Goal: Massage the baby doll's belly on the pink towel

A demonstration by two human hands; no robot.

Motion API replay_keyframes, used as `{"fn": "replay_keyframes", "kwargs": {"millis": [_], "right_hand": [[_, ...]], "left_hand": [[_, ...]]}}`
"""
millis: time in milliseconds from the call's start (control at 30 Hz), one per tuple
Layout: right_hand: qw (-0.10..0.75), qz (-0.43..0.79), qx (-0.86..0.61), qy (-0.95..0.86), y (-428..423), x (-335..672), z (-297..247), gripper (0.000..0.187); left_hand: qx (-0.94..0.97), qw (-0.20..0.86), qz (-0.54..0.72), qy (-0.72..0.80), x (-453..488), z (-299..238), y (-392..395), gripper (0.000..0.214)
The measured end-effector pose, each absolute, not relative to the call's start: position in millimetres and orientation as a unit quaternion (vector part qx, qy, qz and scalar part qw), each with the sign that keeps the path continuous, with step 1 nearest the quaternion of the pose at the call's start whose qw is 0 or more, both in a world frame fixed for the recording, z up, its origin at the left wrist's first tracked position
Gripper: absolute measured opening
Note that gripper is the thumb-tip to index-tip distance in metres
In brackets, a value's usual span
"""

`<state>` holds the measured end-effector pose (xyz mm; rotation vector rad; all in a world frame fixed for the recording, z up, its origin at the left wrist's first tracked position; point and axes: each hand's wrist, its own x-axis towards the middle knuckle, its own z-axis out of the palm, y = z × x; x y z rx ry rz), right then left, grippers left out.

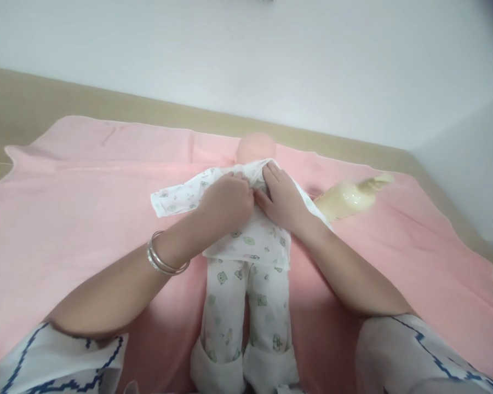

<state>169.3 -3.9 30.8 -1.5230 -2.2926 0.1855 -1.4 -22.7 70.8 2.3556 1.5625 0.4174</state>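
Note:
A doll lies on its back on a pink blanket [107, 213], its rounded head [257, 146] away from me. It wears a white printed baby shirt [250, 241] and matching baby pants [228, 306] with turned-up white cuffs at my end. At the shirt's upper front, my left hand [228, 200] is closed in a fist on the fabric. My right hand [283, 197] has its fingers at the neckline and its thumb close to my left hand, with cloth gathered between. The fastening under the fingers is hidden. One sleeve [176, 194] stretches out to the left.
A glossy pale yellow, bottle-shaped thing [347, 200] lies on the blanket right of the doll. A tan surface [148, 112] shows beyond the blanket's far edge, with a white wall [246, 65] behind it.

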Motion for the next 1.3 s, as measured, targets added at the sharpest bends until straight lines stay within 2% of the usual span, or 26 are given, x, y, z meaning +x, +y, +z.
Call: {"fn": "replay_keyframes", "kwargs": {"millis": [167, 300, 600, 767, 1067, 1300], "right_hand": [[0.225, 0.043, -0.535, -0.813, -6.2, 167.7, 31.2, 0.041], [0.198, 0.041, -0.563, -0.802, -10.9, 163.0, 39.1, 0.038], [0.166, -0.001, -0.59, -0.79, -29.0, 153.6, 43.9, 0.051], [0.158, -0.023, -0.587, -0.794, -40.2, 148.8, 44.1, 0.057], [0.169, 0.057, -0.591, -0.787, -10.3, 161.6, 40.8, 0.061], [0.131, 0.063, -0.602, -0.785, -0.8, 166.3, 37.2, 0.067]], "left_hand": [[0.812, 0.169, 0.16, 0.535, -1.5, 68.2, -19.6, 0.022], [0.767, 0.232, 0.199, 0.564, -6.2, 63.4, -7.3, 0.023], [0.805, 0.141, 0.231, 0.528, -3.0, 40.8, 8.2, 0.026], [0.791, 0.161, 0.243, 0.538, -4.8, 33.9, 16.5, 0.029], [0.802, 0.107, 0.18, 0.559, 2.3, 53.8, -8.0, 0.03], [0.85, 0.092, 0.126, 0.503, 9.2, 62.8, -31.5, 0.034]]}}
